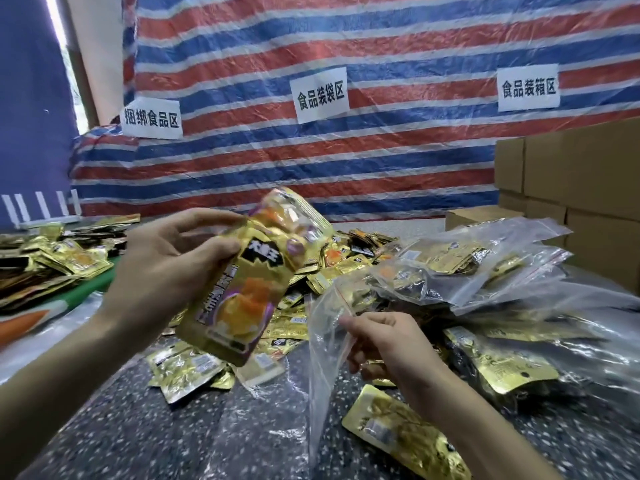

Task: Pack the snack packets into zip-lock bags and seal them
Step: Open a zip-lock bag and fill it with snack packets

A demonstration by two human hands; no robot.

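At about nine o'clock of the frame's middle, the left hand (166,265) is clamped on a small stack of gold snack packets (242,296), thumb across the front near the black logo and the other fingers curled behind; the stack is held tilted in the air above the speckled table (138,427). These foil packets look light, thin and glossy, so they are likely to slide over one another. A firm pinch across the stack's middle, as here, should keep them squared. Behind, towards twelve o'clock, lies the heap of loose packets (346,251). At five o'clock of the stack hangs the empty zip-lock bag (325,362), clear, limp and crinkled. It has no stiffness of its own, and its mouth will probably collapse unless held by the firmer zip strip. The right hand (388,348), at four o'clock, pinches that upper edge just beside the red zip line, fingers closed on the film. Further right, at two o'clock, filled bags (467,258) lie stacked before cardboard boxes (588,188).
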